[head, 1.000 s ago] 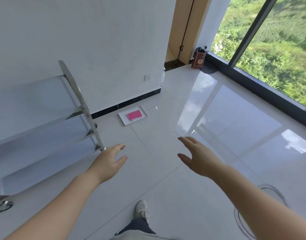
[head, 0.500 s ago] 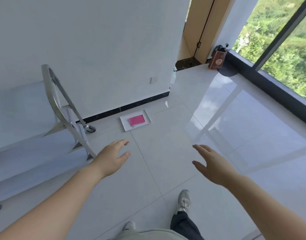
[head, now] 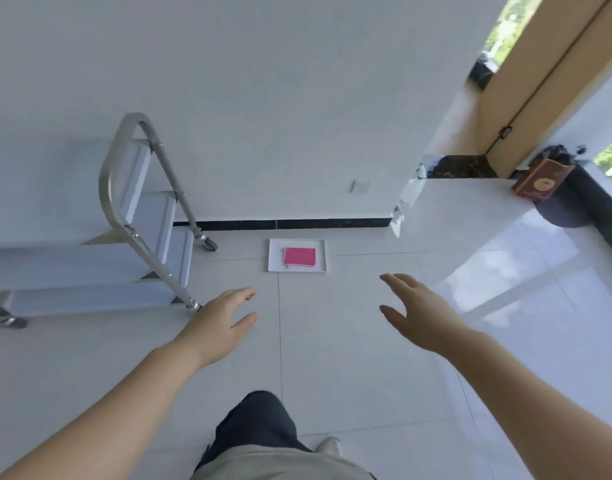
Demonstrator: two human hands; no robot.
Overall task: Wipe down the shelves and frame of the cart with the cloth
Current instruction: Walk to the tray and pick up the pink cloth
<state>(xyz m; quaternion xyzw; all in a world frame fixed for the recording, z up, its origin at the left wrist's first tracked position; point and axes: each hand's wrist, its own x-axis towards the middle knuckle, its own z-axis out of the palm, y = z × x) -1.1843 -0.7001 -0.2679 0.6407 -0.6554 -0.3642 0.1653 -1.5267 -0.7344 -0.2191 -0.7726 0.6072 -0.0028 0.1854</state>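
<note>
A folded pink cloth [head: 300,257] lies in a shallow white tray [head: 275,254] on the tiled floor near the wall. Left of it stands the metal cart [head: 138,233], with a curved silver frame, tiered shelves and castor wheels. My left hand [head: 221,320] is stretched forward, fingers relaxed and empty, just right of the cart's lower front corner. My right hand [head: 415,311] reaches out too, fingers spread, holding nothing. Both hands hover short of the tray, one on each side of it.
A white wall with a black skirting board [head: 280,224] runs behind the tray. At the right are a wooden door [head: 540,74], a brown paper bag [head: 540,180] and a window. My leg [head: 256,427] and shoe show at the bottom.
The view has swung left and toward the wall, so the tray and cloth now sit straight ahead and closer. Both hands stay open and outstretched. The cart shows more fully at the left.
</note>
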